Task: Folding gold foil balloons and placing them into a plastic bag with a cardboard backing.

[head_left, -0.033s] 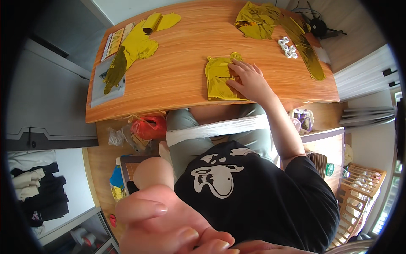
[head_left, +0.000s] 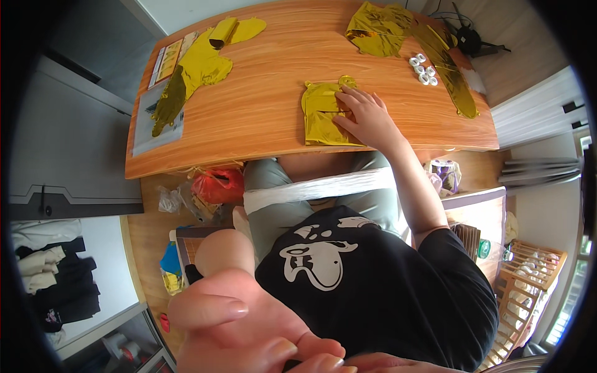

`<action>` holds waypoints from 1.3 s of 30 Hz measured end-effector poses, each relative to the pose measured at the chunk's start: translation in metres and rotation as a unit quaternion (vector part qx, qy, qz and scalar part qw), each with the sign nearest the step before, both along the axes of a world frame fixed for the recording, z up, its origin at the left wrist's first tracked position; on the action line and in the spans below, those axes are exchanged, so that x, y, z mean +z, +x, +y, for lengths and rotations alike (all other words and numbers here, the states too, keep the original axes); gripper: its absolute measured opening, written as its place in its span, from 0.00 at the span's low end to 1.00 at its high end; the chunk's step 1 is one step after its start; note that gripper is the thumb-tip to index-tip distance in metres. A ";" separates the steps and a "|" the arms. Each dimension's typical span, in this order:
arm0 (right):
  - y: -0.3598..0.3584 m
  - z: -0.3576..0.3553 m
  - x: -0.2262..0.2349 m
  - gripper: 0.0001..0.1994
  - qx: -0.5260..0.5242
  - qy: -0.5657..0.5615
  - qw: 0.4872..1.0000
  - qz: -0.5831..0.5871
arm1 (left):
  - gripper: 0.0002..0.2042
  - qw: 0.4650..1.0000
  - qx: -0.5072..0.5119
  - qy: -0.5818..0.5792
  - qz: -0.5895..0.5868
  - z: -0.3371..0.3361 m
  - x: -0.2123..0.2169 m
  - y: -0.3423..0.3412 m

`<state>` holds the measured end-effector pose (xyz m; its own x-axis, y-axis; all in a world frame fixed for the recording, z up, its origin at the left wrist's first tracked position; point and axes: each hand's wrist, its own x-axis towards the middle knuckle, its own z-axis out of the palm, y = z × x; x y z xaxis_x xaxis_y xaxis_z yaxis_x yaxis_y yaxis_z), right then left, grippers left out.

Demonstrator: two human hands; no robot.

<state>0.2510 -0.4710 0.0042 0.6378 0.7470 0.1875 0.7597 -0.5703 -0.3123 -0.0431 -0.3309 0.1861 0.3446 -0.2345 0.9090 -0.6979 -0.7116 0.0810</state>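
On the wooden table (head_left: 249,93), near its front edge, lies a folded gold foil balloon (head_left: 320,127), flat and shiny, with small round tabs at its far edge. My right hand (head_left: 367,118) rests on its right side, fingers stretched out and lying flat. Close to the lower edge of the view, my left hand (head_left: 249,311) is raised, palm showing and fingers curled. What its fingertips hold, if anything, is hidden.
More flat gold foil balloons lie at the table's left (head_left: 202,68), far side (head_left: 379,31) and right (head_left: 444,68). Several small white rolls (head_left: 424,71) sit near the right one. Printed sheets (head_left: 171,62) and a clear plastic packet (head_left: 146,140) are at left. A black device (head_left: 469,40) stands far right.
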 end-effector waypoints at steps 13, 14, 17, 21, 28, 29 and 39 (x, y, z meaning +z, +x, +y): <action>-0.004 0.003 0.001 0.28 -0.003 0.078 0.997 -0.005 | 0.16 0.995 -0.065 -0.081 0.005 0.022 -0.050 0.069; -0.004 0.000 0.000 0.26 0.000 0.106 0.994 -0.024 | 0.13 0.995 -0.029 -0.060 0.071 0.043 -0.064 0.085; -0.001 -0.013 0.004 0.22 0.011 0.175 0.984 -0.032 | 0.13 0.946 0.001 -0.218 0.240 0.068 -0.113 0.140; 0.012 -0.027 0.004 0.19 0.067 0.181 0.981 0.024 | 0.16 0.922 0.023 -0.152 0.356 0.060 -0.157 0.183; 0.043 -0.039 0.004 0.28 0.165 0.090 0.980 0.062 | 0.27 0.910 0.050 0.201 0.358 0.054 -0.190 0.224; 0.044 -0.040 0.003 0.31 0.183 0.073 0.980 0.033 | 0.29 0.900 0.054 0.216 0.374 0.056 -0.192 0.225; 0.047 -0.038 -0.004 0.37 0.151 0.039 0.988 0.010 | 0.34 0.879 0.097 0.247 0.396 0.058 -0.206 0.224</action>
